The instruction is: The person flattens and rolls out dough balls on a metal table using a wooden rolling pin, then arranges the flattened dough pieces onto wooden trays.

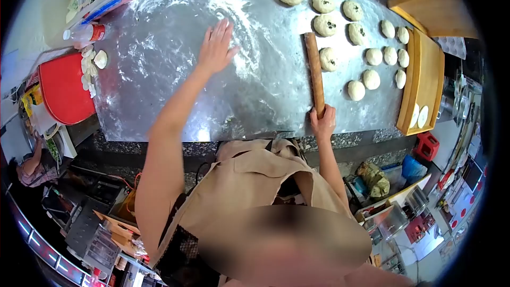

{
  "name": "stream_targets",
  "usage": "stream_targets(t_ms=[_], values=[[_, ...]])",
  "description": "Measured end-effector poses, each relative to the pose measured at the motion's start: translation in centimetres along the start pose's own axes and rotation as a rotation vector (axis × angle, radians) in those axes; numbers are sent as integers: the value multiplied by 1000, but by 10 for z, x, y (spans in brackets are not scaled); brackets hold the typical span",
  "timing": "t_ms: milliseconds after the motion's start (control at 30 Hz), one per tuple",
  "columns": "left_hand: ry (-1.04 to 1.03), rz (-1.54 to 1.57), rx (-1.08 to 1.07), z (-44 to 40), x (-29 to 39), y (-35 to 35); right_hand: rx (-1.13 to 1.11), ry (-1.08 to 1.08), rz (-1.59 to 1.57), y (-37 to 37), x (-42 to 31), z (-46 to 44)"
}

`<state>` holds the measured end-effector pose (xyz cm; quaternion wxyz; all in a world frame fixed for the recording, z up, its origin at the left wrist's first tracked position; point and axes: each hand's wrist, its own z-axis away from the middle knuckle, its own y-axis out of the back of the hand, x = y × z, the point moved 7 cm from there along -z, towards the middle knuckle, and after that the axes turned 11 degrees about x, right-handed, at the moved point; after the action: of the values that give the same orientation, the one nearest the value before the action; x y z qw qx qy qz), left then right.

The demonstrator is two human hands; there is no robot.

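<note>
My left hand point(216, 48) is spread flat over the floured part of the metal worktop point(159, 85), its fingers stretched toward a patch of white flour point(228, 5). Nothing is in it. Near the front edge, my right hand point(323, 121) is wrapped round the near end of a wooden rolling pin point(314, 74), which points away from me. Just right of the pin lies a dough ball with dark green filling showing point(329, 59). Several more such balls run up to the far edge. Plain dough balls point(371, 79) sit farther right.
A wooden tray point(425, 85) with a few flat white rounds stands at the right edge, a wooden box point(435, 10) behind it. On the left are a red board point(66, 87), small dough pieces point(87, 69) and a plastic bottle point(87, 33). Another person point(37, 167) is at far left.
</note>
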<state>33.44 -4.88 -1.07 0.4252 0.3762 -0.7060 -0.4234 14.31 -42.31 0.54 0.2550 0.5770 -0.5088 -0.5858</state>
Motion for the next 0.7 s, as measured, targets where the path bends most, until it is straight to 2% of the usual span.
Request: stream_targets(t_ms=[33, 100, 133, 167, 233, 267, 333, 367, 433, 500, 567, 633, 700], values=[[-5, 0, -3, -9, 11, -5, 1, -6, 0, -1, 1, 1], [-168, -170, -151, -22, 48, -25, -25, -12, 8, -1, 5, 1], [-295, -154, -277, -8, 73, -31, -7, 21, -2, 0, 5, 1], [-297, -159, -275, 8, 80, -22, 14, 53, -15, -1, 5, 1], [-470, 132, -483, 59, 98, -10, -3, 28, -52, 2, 2, -1], [-492, 134, -492, 72, 101, 1, -15, 37, -59, 1, 1, -1], [-362, -4, -527, 77, 105, 11, -8, 65, -66, 2, 2, -3], [-387, 13, -539, 69, 125, 2, -9, 61, -57, -1, 4, -2], [-314, 390, -240, 6, 192, 9, -53, 63, -63, -1, 3, -3], [-255, 461, -184, -49, 261, -1, -41, 68, -54, 0, 2, -2], [-220, 250, -87, -79, 294, -37, -41, 94, -58, -1, 1, -3], [-118, 111, -247, -95, 300, -87, -38, 89, -53, -2, 1, -2], [-81, 112, -298, -108, 304, -99, -57, 109, -66, -5, 1, -3]])
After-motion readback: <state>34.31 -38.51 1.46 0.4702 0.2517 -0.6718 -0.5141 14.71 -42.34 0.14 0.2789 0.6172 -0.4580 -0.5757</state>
